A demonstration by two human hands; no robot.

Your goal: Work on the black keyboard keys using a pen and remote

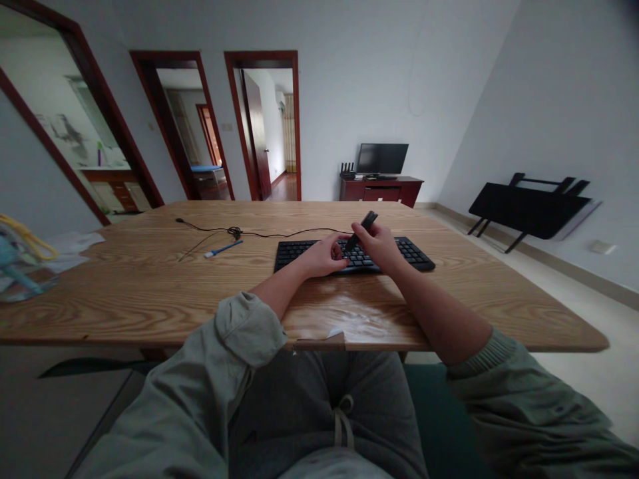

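Note:
A black keyboard (417, 256) lies on the wooden table in front of me. My right hand (378, 245) is closed around a thick black stick-shaped tool (368, 221). The tool is tilted, its upper end rising above my fingers and its lower end pointing down at the keys; its exact kind cannot be made out. Over the middle of the keyboard, my left hand (324, 256) has its thumb and fingers curled together close to the tool's lower end. Whatever those fingers pinch is hidden. Both hands cover part of the keys.
A thin black cable (279, 235) runs left from the keyboard to a plug. Beside it lies a blue brush with a white head (219, 250). Clear plastic with blue and yellow items (30, 259) sits at the table's left edge. The wooden table (164, 299) has rounded corners.

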